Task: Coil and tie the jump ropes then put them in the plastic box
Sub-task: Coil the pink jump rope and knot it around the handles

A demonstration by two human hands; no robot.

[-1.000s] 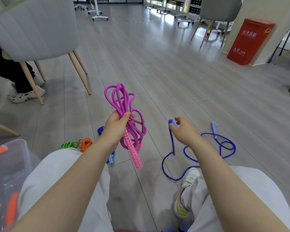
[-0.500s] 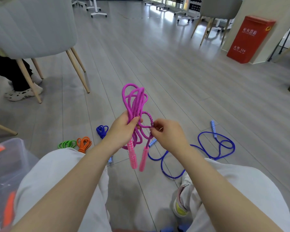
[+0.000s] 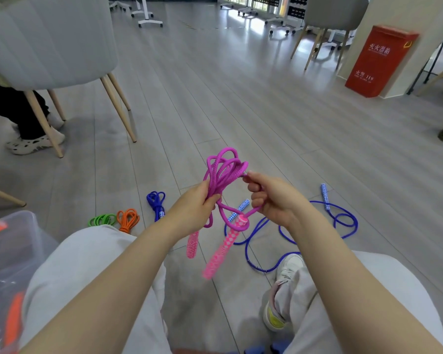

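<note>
The plastic box (image 3: 23, 241) sits at the lower left, cut off by the frame edge, and through its cloudy wall only orange shapes can be made out, too blurred to name. The left hand (image 3: 193, 208) grips the bundled loops of the purple jump rope (image 3: 221, 172) in front of the person's knees, above the floor; its fingers are curled round the strands, hiding where the loops cross. The right hand (image 3: 273, 198) pinches one purple strand near the top of the bundle between thumb and forefinger, its other fingers curled over a loop lower down. Two pink patterned handles (image 3: 221, 247) hang below the hands, the nearer one smeared by motion. On the floor lie four more ropes: a loose blue rope (image 3: 340, 221) sprawled to the right, partly hidden behind the right forearm, with two blue-and-white handles showing, and three coiled ones in a row at left, the blue coil (image 3: 156, 201), the orange coil (image 3: 128, 219) and the green coil (image 3: 101, 220), the green one partly hidden by the person's knee. A grey chair (image 3: 51, 39) stands at the upper left, and a red cabinet (image 3: 380, 60) at the upper right.
</note>
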